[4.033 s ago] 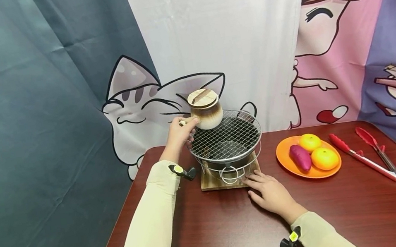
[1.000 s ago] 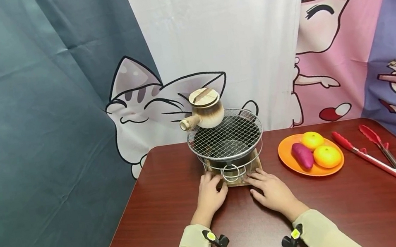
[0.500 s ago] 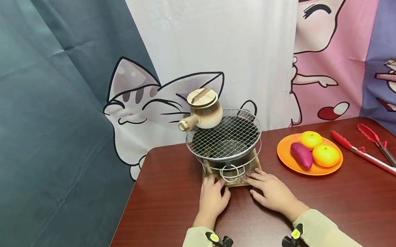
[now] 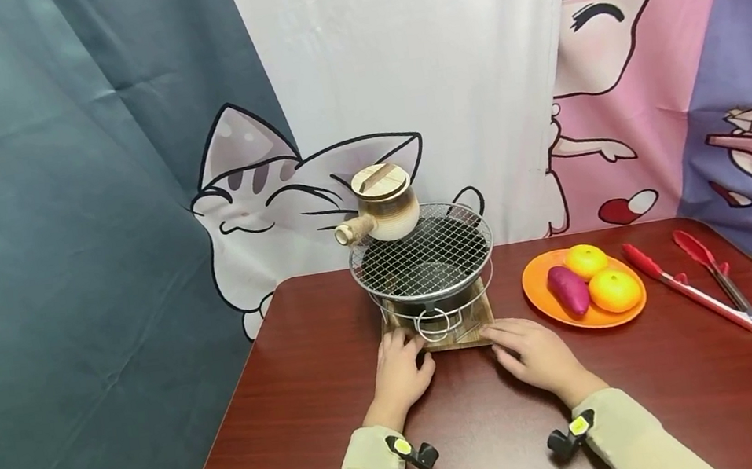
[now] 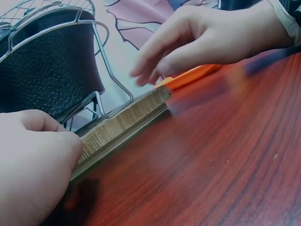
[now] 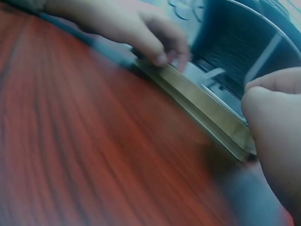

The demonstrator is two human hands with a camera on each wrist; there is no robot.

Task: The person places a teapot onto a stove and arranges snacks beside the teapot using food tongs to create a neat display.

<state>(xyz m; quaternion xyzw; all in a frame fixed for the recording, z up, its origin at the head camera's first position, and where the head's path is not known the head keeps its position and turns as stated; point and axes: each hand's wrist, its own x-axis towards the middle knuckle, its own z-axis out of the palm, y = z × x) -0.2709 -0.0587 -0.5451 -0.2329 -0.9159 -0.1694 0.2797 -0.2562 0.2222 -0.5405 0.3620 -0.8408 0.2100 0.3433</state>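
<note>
A wire-mesh grill (image 4: 426,263) over a black stove pot (image 5: 51,70) stands in a metal frame on a wooden board (image 4: 461,340). On the mesh at the back left sits a small clay pot (image 4: 393,215) with a wooden lid (image 4: 379,180) and a side handle pointing left. My left hand (image 4: 398,374) rests its fingers on the board's front left corner, thumb at the front edge. My right hand (image 4: 537,352) is by the front right corner; the left wrist view shows it lifted just off the board, fingers loosely bent around nothing.
To the right, an orange plate (image 4: 541,296) bears a purple sweet potato (image 4: 569,290) and two mandarins (image 4: 614,291). Beyond it lie red-tipped tongs (image 4: 705,294). A printed curtain (image 4: 432,61) hangs behind the brown table (image 4: 286,420).
Four seconds ago my left hand held the clay pot's handle; it let go and came down to the board. In the last half second my right hand has drawn off to the right.
</note>
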